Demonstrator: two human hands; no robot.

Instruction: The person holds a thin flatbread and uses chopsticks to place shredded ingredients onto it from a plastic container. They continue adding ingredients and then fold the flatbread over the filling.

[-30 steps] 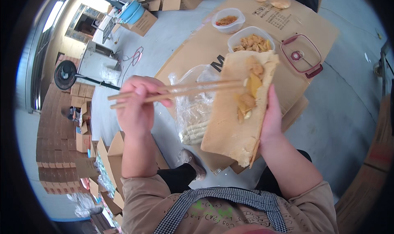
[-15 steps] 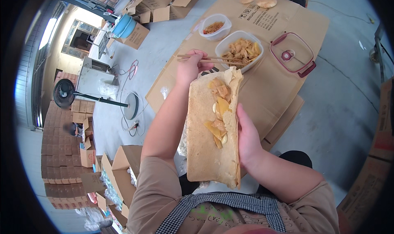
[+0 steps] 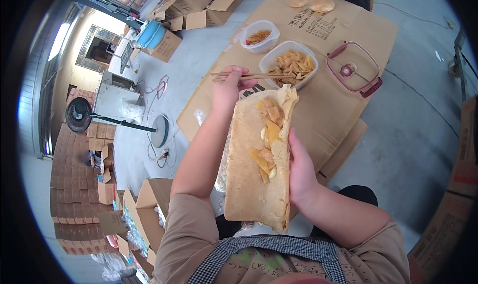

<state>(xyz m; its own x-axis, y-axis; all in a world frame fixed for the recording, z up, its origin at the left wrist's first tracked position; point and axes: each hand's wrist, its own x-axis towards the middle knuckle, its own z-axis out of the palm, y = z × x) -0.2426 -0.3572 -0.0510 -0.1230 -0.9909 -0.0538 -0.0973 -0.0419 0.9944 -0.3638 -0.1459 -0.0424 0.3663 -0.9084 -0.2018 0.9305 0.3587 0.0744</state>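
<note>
My left hand (image 3: pixel 229 88) is closed around a pair of wooden chopsticks (image 3: pixel 258 76). Their tips reach into a white plastic food container (image 3: pixel 306 83), among pieces of meat and yellow potato-like slices (image 3: pixel 293 63). A large folded flatbread (image 3: pixel 245 169) lies across my right hand (image 3: pixel 301 172), whose fingers wrap its right side; some are hidden beneath it. Along the bread's crease runs a line of filling (image 3: pixel 271 132), with yellow slices, meat and pale clove-like pieces. The bread is opened toward me, its upper end near the container.
On the cardboard-covered table (image 3: pixel 328 114), a smaller tub (image 3: pixel 266 46) holds shredded orange food. A clear lid with a maroon rim (image 3: pixel 374 88) lies to its right. Round breads in a bag (image 3: pixel 321 4) sit at the far edge. A fan (image 3: pixel 79 114) and carton stacks (image 3: pixel 74 184) stand left.
The left hand with the chopsticks has shifted slightly left and down, the tips staying at the food. The flatbread has tilted a little in my right hand.
</note>
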